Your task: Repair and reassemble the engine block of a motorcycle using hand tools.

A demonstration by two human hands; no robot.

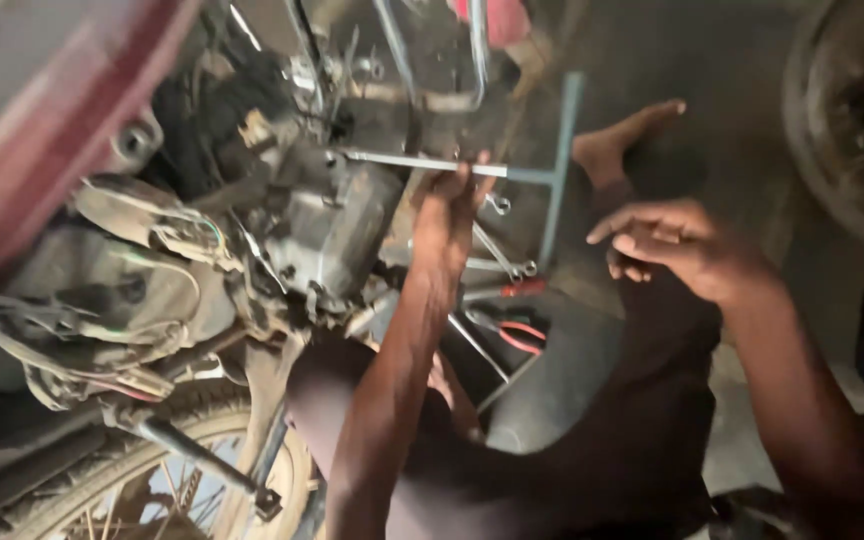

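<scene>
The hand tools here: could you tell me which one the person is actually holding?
The T-handle wrench, gripped on its shaft by the left hand; the red-handled pliers lie untouched on the floor.

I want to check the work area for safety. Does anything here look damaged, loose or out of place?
Yes. Loose wires hang exposed beside the grey metal engine block, and red-handled pliers and steel spanners lie scattered on the floor.

A T-handled wrench (pixel 512 172) of dull grey metal is seen against an engine block (pixel 337 225) of matt, grimy cast metal. Pliers (pixel 514 332) with glossy red plastic grips are laid on the rough floor (pixel 652 60), beside a worn rubber tyre (pixel 82 480).
</scene>
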